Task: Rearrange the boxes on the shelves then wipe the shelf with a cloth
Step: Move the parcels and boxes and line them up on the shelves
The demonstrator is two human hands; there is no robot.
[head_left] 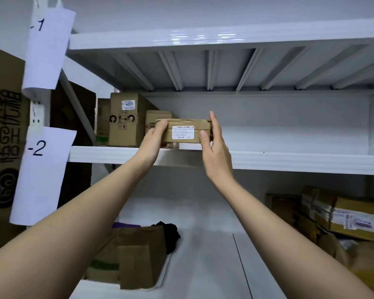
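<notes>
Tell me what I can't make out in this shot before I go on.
- Small box, head view: label print too small; underside hidden by left hand and right hand.
- Short box: mostly hidden behind it.
- Parcels: cut off by right edge.
- Dark cloth: partly behind cartons.

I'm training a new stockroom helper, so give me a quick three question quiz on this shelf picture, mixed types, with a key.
1. True or false: both hands hold the small labelled box.
2. Which number is printed on the tall box at the left of the middle shelf? A) 4001 B) 2005 C) 1300
3. Fill in: the paper sign beside the middle shelf reads ___.

Key:
1. True: left hand and right hand grip its ends.
2. A
3. -2
</notes>
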